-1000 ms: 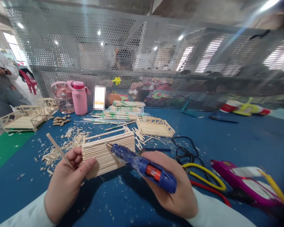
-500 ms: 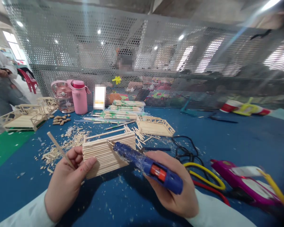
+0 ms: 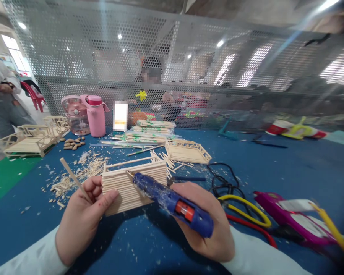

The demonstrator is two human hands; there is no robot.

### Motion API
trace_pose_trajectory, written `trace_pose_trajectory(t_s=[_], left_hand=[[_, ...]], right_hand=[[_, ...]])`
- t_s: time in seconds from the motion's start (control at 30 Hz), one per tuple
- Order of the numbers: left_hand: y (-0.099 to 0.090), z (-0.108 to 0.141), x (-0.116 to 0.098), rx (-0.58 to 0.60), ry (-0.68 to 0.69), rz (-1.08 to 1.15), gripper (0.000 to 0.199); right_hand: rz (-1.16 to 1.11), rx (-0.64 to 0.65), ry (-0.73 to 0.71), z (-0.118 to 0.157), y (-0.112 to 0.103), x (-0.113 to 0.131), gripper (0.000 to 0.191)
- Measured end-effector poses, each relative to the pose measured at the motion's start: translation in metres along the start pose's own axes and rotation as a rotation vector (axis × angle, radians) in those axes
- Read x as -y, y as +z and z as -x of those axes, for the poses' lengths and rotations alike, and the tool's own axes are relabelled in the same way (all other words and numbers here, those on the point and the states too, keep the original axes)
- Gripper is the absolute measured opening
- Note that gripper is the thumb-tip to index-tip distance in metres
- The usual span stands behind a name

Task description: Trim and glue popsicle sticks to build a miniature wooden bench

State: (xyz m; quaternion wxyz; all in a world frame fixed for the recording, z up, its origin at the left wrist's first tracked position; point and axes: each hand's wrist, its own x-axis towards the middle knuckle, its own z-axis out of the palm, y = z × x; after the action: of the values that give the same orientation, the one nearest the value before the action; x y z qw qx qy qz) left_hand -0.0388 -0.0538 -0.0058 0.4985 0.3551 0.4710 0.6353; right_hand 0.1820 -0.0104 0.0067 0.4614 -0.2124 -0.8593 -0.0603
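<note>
My left hand is closed on the left end of a panel made of thin wooden sticks, thumb on its front face. A loose wooden stick also juts up and left from this hand. My right hand is wrapped round a blue glue gun with a red part in its body and stringy dried glue along it. The metal tip points left, at or just in front of the panel's upper face; I cannot tell whether it touches. Some right-hand fingers are hidden behind the gun.
Beyond my hands lie wood scraps, peanuts, bagged sticks and a stick-built tray. Pink bottles stand by a perforated screen. Black cable and a magenta device are right; a person stands left.
The glue gun and my right hand have shifted left, bringing the tip further left along the panel. My left hand, with the panel and stick, has moved slightly right.
</note>
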Motion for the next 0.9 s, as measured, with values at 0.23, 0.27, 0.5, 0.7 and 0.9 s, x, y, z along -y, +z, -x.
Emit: trace_pose_trajectory(t_s=[0.23, 0.27, 0.5, 0.7, 0.9], left_hand=[[0.0, 0.001, 0.002, 0.031, 0.022, -0.024, 0.03], [0.0, 0.001, 0.002, 0.036, 0.024, -0.026, 0.03], [0.0, 0.002, 0.004, 0.04, 0.027, -0.02, 0.031], [0.0, 0.0, 0.001, 0.016, -0.014, 0.01, 0.034], [0.001, 0.001, -0.001, -0.007, -0.033, 0.037, 0.036]], right_hand=[[-0.086, -0.025, -0.089, 0.0, 0.006, -0.003, 0.038], [-0.092, -0.016, -0.103, -0.001, 0.006, -0.003, 0.039], [-0.118, 0.026, -0.15, -0.008, 0.007, -0.002, 0.037], [-0.013, -0.031, -0.064, 0.001, 0.004, -0.003, 0.036], [0.008, -0.011, -0.04, 0.001, 0.001, -0.001, 0.034]])
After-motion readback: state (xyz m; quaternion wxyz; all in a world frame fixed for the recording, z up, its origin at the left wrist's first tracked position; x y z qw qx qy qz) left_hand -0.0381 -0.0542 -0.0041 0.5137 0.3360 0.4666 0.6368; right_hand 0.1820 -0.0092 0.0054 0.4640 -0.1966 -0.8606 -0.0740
